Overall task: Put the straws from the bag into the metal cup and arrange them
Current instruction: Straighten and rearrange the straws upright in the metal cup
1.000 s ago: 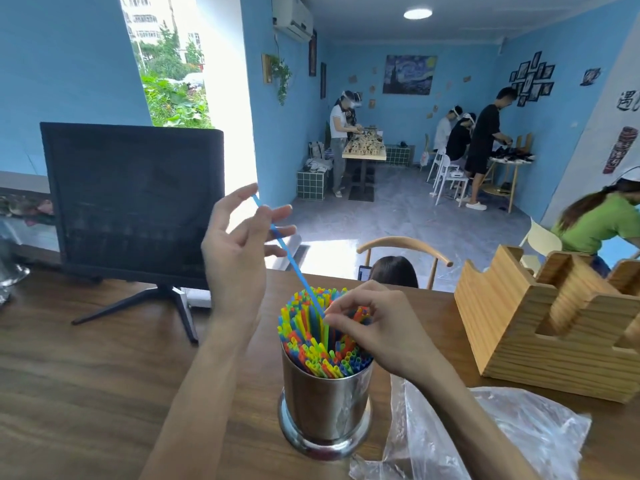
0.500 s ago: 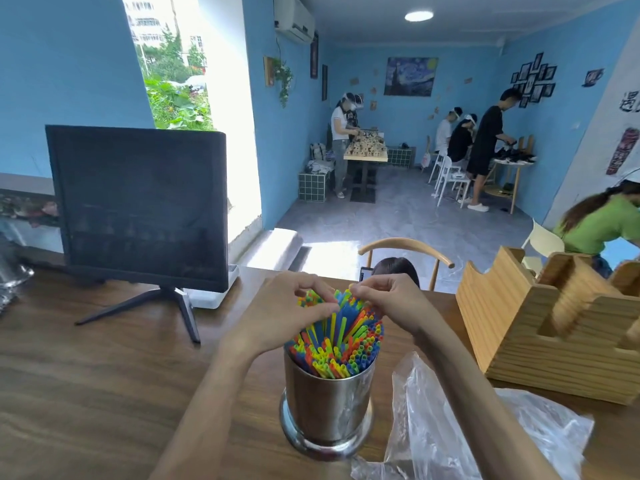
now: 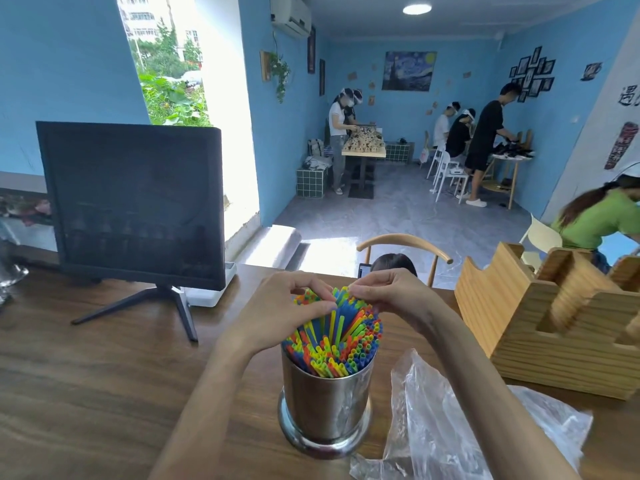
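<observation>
A shiny metal cup [image 3: 325,407] stands on the wooden table near the front edge, packed with several colourful straws [image 3: 337,344] in blue, green, yellow, orange and red. My left hand [image 3: 284,313] rests on the straw tops from the left, its fingers pinching the far straws. My right hand [image 3: 388,292] comes in from the right, fingertips touching the same far straws beside the left hand. A crumpled clear plastic bag [image 3: 446,427] lies flat just right of the cup; no straws show inside it.
A dark monitor [image 3: 135,202] on a stand fills the left back of the table. A wooden organiser box [image 3: 540,327] sits at the right. A chair back [image 3: 405,244] and someone's head show beyond the far edge. Other people work in the room behind.
One second ago my left hand held a single blue straw up above the cup. That straw is now down among the others, and both hands have closed in over the straw tops.
</observation>
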Tool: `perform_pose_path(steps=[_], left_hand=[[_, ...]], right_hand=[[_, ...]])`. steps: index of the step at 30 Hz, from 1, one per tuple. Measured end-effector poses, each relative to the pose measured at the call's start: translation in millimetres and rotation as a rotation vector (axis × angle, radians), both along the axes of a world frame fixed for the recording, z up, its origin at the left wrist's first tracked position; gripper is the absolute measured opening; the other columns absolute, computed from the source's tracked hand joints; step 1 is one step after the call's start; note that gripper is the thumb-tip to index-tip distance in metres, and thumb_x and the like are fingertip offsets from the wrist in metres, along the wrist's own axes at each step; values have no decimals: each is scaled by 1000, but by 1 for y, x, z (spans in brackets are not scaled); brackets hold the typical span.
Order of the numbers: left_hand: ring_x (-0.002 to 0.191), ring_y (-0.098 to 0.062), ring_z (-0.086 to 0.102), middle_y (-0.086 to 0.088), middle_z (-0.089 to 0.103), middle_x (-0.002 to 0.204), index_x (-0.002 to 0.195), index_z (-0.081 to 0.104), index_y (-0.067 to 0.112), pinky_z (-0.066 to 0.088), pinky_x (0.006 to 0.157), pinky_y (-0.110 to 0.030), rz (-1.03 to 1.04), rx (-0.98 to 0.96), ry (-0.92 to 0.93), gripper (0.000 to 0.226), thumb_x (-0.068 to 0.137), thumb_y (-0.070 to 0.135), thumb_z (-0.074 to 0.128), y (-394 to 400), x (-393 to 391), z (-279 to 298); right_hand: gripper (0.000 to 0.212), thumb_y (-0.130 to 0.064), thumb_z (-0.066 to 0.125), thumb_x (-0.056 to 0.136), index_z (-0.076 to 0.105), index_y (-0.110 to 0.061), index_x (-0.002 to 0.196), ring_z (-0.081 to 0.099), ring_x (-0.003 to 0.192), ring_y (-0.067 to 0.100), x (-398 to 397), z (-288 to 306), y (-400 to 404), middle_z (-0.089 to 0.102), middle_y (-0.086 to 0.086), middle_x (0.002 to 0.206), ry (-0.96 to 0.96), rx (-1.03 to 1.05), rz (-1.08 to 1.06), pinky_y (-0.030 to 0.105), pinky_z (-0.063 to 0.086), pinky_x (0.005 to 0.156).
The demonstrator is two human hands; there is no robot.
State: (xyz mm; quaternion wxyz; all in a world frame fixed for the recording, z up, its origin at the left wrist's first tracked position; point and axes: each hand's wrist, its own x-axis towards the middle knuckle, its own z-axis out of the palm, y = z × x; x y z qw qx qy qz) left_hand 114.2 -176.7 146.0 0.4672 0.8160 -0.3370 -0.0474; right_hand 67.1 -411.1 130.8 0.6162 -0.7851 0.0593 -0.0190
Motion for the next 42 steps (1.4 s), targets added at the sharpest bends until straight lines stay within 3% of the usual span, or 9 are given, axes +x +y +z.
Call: perform_pose_path(steps=[7,11,17,23,27,31,34,38,42], left_hand=[[100,11,60,30,70,101,87,77,36,52,83,-19,-11,24,-3,2,85,36,79,2,0,1],[101,13,59,26,71,103,98,74,41,47,84,-13,-31,36,-9,10,88,40,76,1,-4,4],[105,13,58,26,63,117,124,64,49,45,80,-7,-2,-41,-65,28,95,46,64,-15,-8,9],[88,0,65,16,71,97,106,78,29,43,80,-5,-47,-30,-69,16,98,32,64,-21,-15,18],[87,2,66,12,75,91,101,77,28,44,77,-3,-45,-50,-25,15,99,29,62,-11,-16,19],[91,-6,73,7,79,89,89,80,26,52,84,-17,2,-359,79,12,88,33,71,6,-10,26],[86,-16,75,-3,80,88,84,84,26,59,81,-26,47,-714,199,34,64,53,85,21,-2,29],[77,-13,73,-1,78,84,80,83,21,58,71,-22,81,-1051,362,23,67,40,76,23,2,34],[80,-16,75,2,76,83,110,71,16,60,75,-25,164,-1036,242,24,92,28,61,19,-5,39]], right_hand=[[23,-22,82,82,80,-5,98,73,83,18,2,3,-2,78,13,93,11,70,-39,29,59,74],[31,-23,82,77,78,-3,101,69,73,14,-7,23,3,78,14,91,-111,198,-110,21,53,63],[11,-11,78,85,76,-7,95,68,66,13,-26,65,24,78,10,86,-372,253,-198,21,50,59],[11,-6,74,87,75,-11,97,67,64,12,-42,89,45,77,5,81,-570,276,-191,22,56,65],[14,-12,71,82,73,-11,96,64,60,6,-58,104,40,76,-2,78,-706,462,-230,17,54,62],[13,-15,69,80,75,-17,92,63,61,3,-64,98,27,73,-4,78,-710,735,-261,12,54,59],[19,-14,71,75,73,-12,94,65,58,3,-58,79,27,73,-2,75,-583,793,-248,11,55,56],[25,-19,86,58,82,-12,81,69,59,12,-50,42,34,75,10,75,-416,585,-145,17,56,58],[14,-10,81,78,78,-6,92,71,65,15,-49,18,37,77,12,78,-345,86,-141,20,53,57]])
